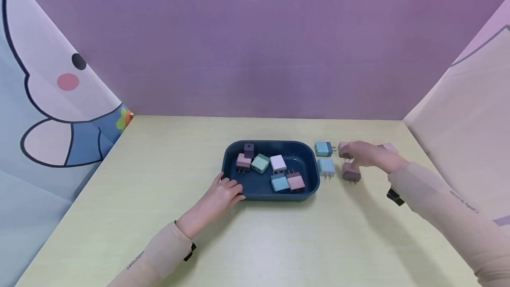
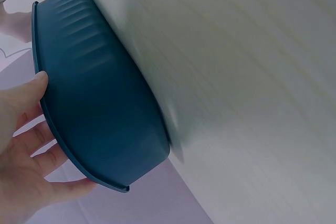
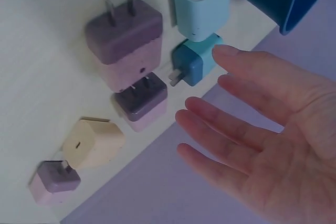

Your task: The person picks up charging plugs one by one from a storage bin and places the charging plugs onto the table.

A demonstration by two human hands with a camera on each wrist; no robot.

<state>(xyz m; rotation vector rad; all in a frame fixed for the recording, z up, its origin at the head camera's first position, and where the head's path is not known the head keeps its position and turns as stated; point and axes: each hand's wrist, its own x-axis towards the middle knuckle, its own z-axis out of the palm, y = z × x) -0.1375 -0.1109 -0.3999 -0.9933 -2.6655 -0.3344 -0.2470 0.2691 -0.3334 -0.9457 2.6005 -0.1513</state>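
My left hand (image 1: 218, 199) grips the near left corner of a dark blue plastic tray (image 1: 264, 196). In the left wrist view, its thumb and spread fingers lie along the tray's rim (image 2: 60, 140). Several plug chargers lie in the tray, among them a green charger (image 1: 260, 163), a white charger (image 1: 278, 163) and a blue charger (image 1: 280, 183). My right hand (image 1: 364, 153) hovers over loose chargers right of the tray. In the right wrist view it holds nothing, its fingers apart near a two-tone blue charger (image 3: 195, 62) and a purple-and-pink charger (image 3: 143, 100).
A light blue charger (image 3: 202, 11), a larger purple-and-pink charger (image 3: 126, 45), a cream charger (image 3: 92, 142) and a small purple-and-pink charger (image 3: 54, 182) also lie on the table (image 1: 159, 167). A purple backdrop (image 1: 263, 43) rises behind, with printed cloth panels at both sides.
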